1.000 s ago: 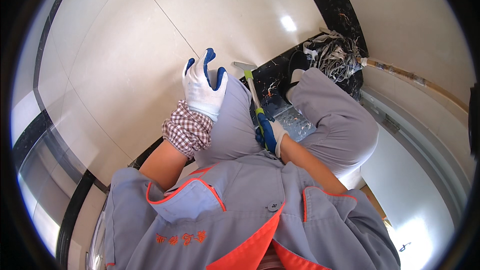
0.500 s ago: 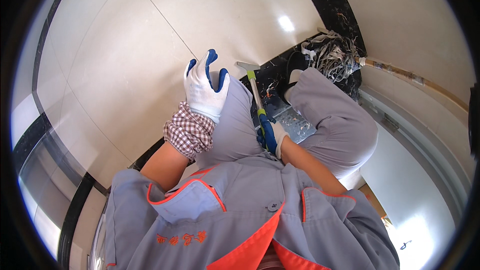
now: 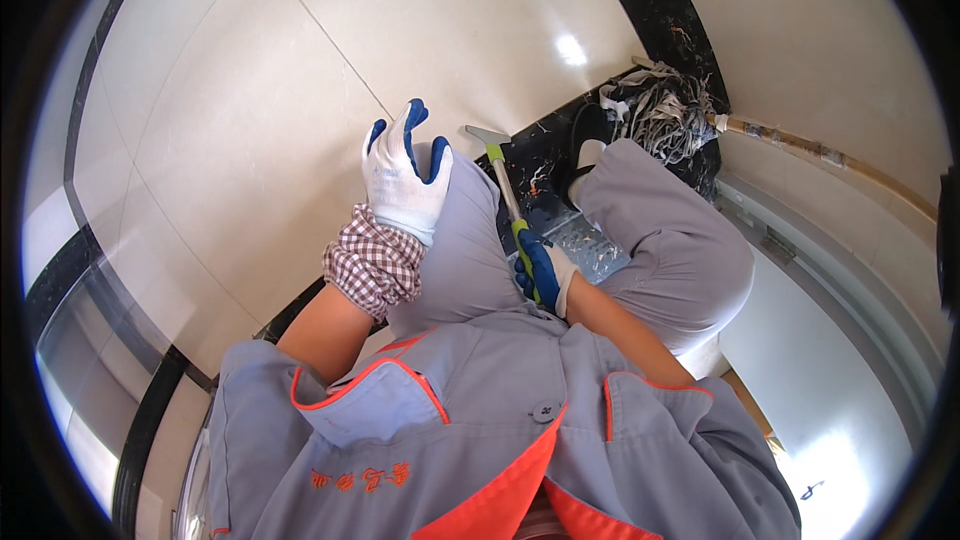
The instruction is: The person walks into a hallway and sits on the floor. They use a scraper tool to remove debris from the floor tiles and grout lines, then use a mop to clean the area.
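Head view: the left hand [image 3: 403, 177] wears a white knit glove with blue rubbery fingertips and lies flat, fingers spread, on the left knee [image 3: 455, 230] of grey cloth trousers, holding nothing. A checked sleeve cuff [image 3: 373, 265] bunches at its wrist. The right hand [image 3: 545, 275], gloved alike, is closed round the green and yellow handle of a scraper [image 3: 510, 202]; its thin shaft runs up and left to a flat, wedge-shaped metal blade near the glossy cream floor tile [image 3: 300, 90]. The blade tip sits at the edge of a black marbled strip [image 3: 650, 10], and whether it touches the floor is hard to tell. Between the knees lies a pale speckled patch, indistinct. A stringy grey mop [image 3: 665, 115] with a wooden pole lies beyond the right knee, its pole cut off at the rim. The grey jacket [image 3: 500, 440] with orange trim hides the lower body.
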The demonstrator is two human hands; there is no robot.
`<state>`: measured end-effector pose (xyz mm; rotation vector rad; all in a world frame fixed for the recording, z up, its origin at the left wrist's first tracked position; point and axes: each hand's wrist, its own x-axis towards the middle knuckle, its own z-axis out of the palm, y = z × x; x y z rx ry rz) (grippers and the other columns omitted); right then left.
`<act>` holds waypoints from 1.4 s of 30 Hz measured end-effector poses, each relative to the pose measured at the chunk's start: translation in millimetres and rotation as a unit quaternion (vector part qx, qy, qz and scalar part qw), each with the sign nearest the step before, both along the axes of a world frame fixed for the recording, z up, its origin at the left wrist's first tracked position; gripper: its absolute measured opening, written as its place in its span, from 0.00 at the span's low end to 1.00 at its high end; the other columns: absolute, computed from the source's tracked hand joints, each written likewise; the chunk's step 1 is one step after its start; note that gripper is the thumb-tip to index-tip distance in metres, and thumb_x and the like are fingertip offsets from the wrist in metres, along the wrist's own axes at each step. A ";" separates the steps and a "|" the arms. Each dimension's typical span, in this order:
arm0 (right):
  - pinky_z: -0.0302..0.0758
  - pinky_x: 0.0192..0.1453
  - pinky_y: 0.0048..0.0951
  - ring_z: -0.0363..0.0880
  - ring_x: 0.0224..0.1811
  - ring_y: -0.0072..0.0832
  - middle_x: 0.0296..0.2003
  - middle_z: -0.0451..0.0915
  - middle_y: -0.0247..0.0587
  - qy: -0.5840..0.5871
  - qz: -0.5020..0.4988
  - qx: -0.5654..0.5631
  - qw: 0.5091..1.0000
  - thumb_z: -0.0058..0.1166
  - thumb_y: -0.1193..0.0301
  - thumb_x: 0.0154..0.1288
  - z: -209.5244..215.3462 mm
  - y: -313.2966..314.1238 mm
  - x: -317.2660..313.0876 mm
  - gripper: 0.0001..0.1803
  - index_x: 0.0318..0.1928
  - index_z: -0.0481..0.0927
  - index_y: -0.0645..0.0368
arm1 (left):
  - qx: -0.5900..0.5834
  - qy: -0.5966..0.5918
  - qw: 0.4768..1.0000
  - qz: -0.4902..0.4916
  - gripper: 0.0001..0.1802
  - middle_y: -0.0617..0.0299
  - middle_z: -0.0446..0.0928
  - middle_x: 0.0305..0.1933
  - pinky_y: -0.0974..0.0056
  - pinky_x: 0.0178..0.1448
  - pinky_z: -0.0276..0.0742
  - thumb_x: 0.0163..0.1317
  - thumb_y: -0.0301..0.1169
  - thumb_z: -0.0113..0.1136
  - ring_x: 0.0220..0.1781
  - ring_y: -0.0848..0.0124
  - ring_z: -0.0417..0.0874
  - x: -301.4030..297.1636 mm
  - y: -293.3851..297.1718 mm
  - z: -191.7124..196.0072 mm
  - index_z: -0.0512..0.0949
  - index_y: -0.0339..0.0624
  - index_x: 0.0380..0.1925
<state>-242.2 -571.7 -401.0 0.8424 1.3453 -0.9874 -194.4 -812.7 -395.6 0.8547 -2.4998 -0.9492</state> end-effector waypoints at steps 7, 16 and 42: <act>0.62 0.20 0.30 0.68 0.18 0.26 0.21 0.70 0.31 -0.008 0.006 -0.016 1.000 0.49 0.43 0.74 4.2 -2.2 -2.5 0.22 0.32 0.73 0.46 | -0.007 0.008 1.000 0.004 0.34 0.55 0.82 0.57 0.49 0.75 0.62 0.59 0.29 0.69 0.62 0.57 0.79 1.1 -0.6 2.5 0.69 0.40 0.65; 0.65 0.21 0.30 0.69 0.19 0.27 0.21 0.72 0.33 0.015 0.029 0.025 0.999 0.50 0.44 0.74 9.5 -7.4 -6.4 0.22 0.34 0.74 0.47 | -0.009 0.011 1.000 0.000 0.34 0.55 0.82 0.56 0.48 0.75 0.62 0.59 0.29 0.68 0.62 0.59 0.79 -0.9 1.6 4.8 0.69 0.41 0.66; 0.61 0.21 0.28 0.64 0.17 0.22 0.19 0.68 0.29 0.204 0.299 -0.060 0.930 0.48 0.58 0.77 -95.2 29.9 14.7 0.11 0.36 0.74 0.45 | -0.035 0.004 0.999 0.021 0.35 0.54 0.81 0.56 0.44 0.75 0.62 0.60 0.32 0.68 0.59 0.58 0.80 10.0 2.0 3.3 0.66 0.42 0.67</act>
